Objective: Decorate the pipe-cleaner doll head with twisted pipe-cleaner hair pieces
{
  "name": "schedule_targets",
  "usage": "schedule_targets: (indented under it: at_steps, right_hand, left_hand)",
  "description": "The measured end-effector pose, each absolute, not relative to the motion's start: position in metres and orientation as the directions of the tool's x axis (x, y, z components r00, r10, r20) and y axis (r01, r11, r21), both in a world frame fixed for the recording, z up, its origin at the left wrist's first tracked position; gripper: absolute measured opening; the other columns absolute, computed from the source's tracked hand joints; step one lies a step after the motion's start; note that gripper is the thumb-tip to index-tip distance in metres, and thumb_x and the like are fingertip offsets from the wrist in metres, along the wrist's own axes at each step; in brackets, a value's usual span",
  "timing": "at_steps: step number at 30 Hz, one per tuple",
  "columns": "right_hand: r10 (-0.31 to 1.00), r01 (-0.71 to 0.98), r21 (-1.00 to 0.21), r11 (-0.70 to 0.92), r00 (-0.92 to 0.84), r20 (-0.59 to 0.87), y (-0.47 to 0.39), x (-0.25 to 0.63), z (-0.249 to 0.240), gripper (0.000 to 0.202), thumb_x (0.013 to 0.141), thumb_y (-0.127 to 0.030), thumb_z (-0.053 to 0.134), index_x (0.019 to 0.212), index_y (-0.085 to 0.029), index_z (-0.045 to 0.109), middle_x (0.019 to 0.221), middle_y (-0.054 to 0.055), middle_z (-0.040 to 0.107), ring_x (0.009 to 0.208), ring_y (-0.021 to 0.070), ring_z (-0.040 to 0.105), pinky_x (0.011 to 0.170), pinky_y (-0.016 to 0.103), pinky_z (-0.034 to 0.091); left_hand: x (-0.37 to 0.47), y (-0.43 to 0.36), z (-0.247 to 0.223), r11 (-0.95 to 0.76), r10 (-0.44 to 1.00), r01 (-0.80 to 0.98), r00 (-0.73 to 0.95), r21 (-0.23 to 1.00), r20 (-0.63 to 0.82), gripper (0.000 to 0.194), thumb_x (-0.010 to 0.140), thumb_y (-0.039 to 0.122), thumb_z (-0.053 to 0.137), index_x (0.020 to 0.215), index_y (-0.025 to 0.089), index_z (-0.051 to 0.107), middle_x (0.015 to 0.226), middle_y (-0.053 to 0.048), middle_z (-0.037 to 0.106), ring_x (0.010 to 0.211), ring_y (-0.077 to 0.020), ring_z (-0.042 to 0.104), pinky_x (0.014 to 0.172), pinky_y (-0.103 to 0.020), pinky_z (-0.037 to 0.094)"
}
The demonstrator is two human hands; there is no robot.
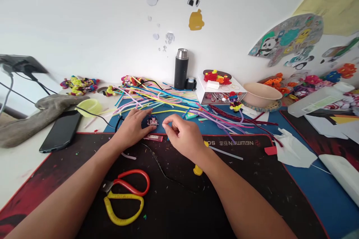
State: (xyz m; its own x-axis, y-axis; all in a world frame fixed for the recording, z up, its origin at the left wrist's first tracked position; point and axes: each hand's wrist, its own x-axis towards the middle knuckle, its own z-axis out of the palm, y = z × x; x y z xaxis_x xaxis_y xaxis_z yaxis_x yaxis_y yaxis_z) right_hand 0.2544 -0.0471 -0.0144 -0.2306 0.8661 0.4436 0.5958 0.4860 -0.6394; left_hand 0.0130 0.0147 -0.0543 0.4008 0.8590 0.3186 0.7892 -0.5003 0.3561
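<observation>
My left hand point(132, 127) rests palm down near the back of the black mat, its fingers stretched and its thumb apart. Beside its fingertips lies a small dark piece with a printed cartoon face point(152, 121). My right hand point(183, 136) is raised just to the right of that piece, with thumb and forefinger pinched together; whatever is between them is too small to make out. A flat pink-edged packet point(154, 138) lies between the hands. Closer to me are scissors point(123, 196) with red and yellow handles. A yellow piece point(198, 170) shows beside my right wrist.
Loose pipe cleaners point(157, 99) spread across the back. Behind them stand a black flask point(181, 73), a white box point(200, 91) and a pink bowl point(262, 95). A phone point(60, 132) lies left, crumpled tissue point(294, 151) right. A thin black cord point(165, 175) crosses the mat.
</observation>
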Motion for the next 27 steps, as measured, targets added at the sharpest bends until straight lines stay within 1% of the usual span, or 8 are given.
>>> schedule_targets:
  at_steps: [3, 7, 11, 14, 20, 23, 27]
  right_hand:
    - [0.857, 0.582, -0.640, 0.501, -0.231, 0.461, -0.0475, 0.2545, -0.0151, 0.017, 0.107, -0.032, 0.059, 0.103, -0.022, 0.072, 0.063, -0.005, 0.057, 0.053, 0.0128, 0.048, 0.059, 0.026, 0.033]
    - [0.849, 0.578, -0.635, 0.513, -0.236, 0.472, -0.0485, 0.2540, -0.0165, 0.017, 0.107, -0.032, 0.059, 0.103, -0.022, 0.073, 0.063, -0.005, 0.058, 0.053, 0.0131, 0.048, 0.059, 0.026, 0.032]
    - [0.855, 0.590, -0.628, 0.507, -0.248, 0.456, -0.0483, 0.2533, -0.0160, 0.016, 0.106, -0.032, 0.059, 0.102, -0.023, 0.072, 0.062, -0.005, 0.057, 0.053, 0.0136, 0.048, 0.059, 0.026, 0.032]
    - [0.862, 0.594, -0.634, 0.495, -0.246, 0.443, -0.0477, 0.2536, -0.0155, 0.016, 0.105, -0.032, 0.059, 0.101, -0.023, 0.072, 0.062, -0.005, 0.056, 0.052, 0.0136, 0.046, 0.058, 0.027, 0.031]
    - [0.867, 0.587, -0.646, 0.488, -0.240, 0.437, -0.0475, 0.2544, -0.0171, 0.017, 0.105, -0.034, 0.059, 0.101, -0.023, 0.071, 0.061, -0.006, 0.054, 0.053, 0.0139, 0.045, 0.059, 0.027, 0.032]
    - [0.867, 0.589, -0.644, 0.488, -0.246, 0.433, -0.0480, 0.2546, -0.0176, 0.016, 0.105, -0.033, 0.059, 0.101, -0.023, 0.071, 0.062, -0.005, 0.054, 0.054, 0.0139, 0.046, 0.059, 0.027, 0.032]
    - [0.864, 0.599, -0.631, 0.494, -0.254, 0.435, -0.0482, 0.2542, -0.0187, 0.016, 0.105, -0.032, 0.060, 0.101, -0.023, 0.072, 0.061, -0.006, 0.054, 0.054, 0.0138, 0.046, 0.059, 0.027, 0.031]
  left_hand:
    - [0.0152, 0.0158, -0.0562, -0.514, 0.852, 0.774, 0.410, 0.370, 0.327, 0.063, 0.096, 0.052, 0.067, 0.150, 0.020, 0.061, 0.138, -0.014, 0.075, 0.130, -0.0394, 0.061, 0.115, -0.057, 0.048]
    - [0.0166, 0.0150, -0.0571, -0.514, 0.853, 0.771, 0.416, 0.376, 0.315, 0.061, 0.095, 0.046, 0.066, 0.148, 0.016, 0.062, 0.138, -0.017, 0.075, 0.129, -0.0398, 0.063, 0.116, -0.058, 0.048]
    - [0.0181, 0.0132, -0.0545, -0.490, 0.870, 0.771, 0.399, 0.408, 0.290, 0.060, 0.093, 0.041, 0.065, 0.149, 0.020, 0.061, 0.139, -0.015, 0.074, 0.132, -0.0395, 0.063, 0.117, -0.060, 0.047]
    - [0.0198, 0.0116, -0.0519, -0.488, 0.872, 0.752, 0.393, 0.444, 0.292, 0.062, 0.091, 0.038, 0.065, 0.151, 0.021, 0.059, 0.139, -0.015, 0.074, 0.134, -0.0390, 0.063, 0.119, -0.060, 0.045]
    - [0.0223, 0.0095, -0.0508, -0.465, 0.882, 0.717, 0.329, 0.519, 0.336, 0.066, 0.090, 0.036, 0.066, 0.153, 0.021, 0.057, 0.135, -0.013, 0.075, 0.132, -0.0367, 0.062, 0.117, -0.057, 0.047]
    - [0.0225, 0.0080, -0.0488, -0.470, 0.879, 0.708, 0.323, 0.528, 0.351, 0.067, 0.090, 0.035, 0.067, 0.155, 0.022, 0.056, 0.133, -0.013, 0.075, 0.130, -0.0359, 0.063, 0.114, -0.056, 0.049]
    - [0.0222, 0.0076, -0.0475, -0.482, 0.873, 0.706, 0.340, 0.519, 0.349, 0.065, 0.090, 0.035, 0.067, 0.153, 0.021, 0.058, 0.133, -0.013, 0.075, 0.131, -0.0359, 0.062, 0.116, -0.055, 0.048]
